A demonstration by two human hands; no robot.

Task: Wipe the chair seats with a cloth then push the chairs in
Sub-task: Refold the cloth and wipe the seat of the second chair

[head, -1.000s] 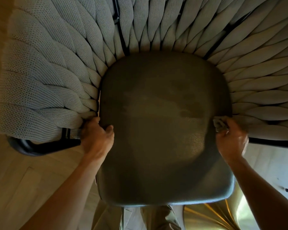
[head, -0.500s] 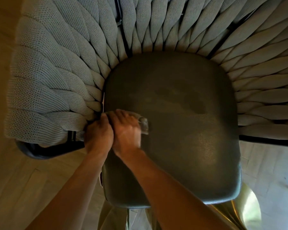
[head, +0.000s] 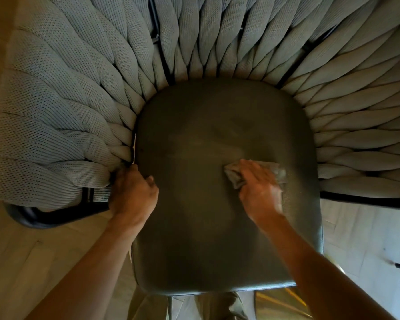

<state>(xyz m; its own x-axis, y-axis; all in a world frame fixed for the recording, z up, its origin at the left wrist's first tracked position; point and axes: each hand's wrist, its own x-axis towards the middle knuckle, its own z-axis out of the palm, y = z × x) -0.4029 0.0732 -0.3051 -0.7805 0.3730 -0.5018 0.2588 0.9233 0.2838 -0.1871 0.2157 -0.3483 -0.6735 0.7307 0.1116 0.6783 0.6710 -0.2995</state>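
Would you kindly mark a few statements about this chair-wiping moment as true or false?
1. The right hand presses a crumpled grey cloth on the dark padded chair seat. True.
2. The left hand also holds a cloth. False: it holds only the seat's left edge.
3. The cloth lies toward the seat's right side. True.
4. The chair's back is bare wood. False: thick pale woven cords wrap round it.
5. Both hands touch each other. False: they are apart.

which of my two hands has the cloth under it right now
The right hand presses the cloth onto the chair seat; the left hand just grips the seat's left edge.
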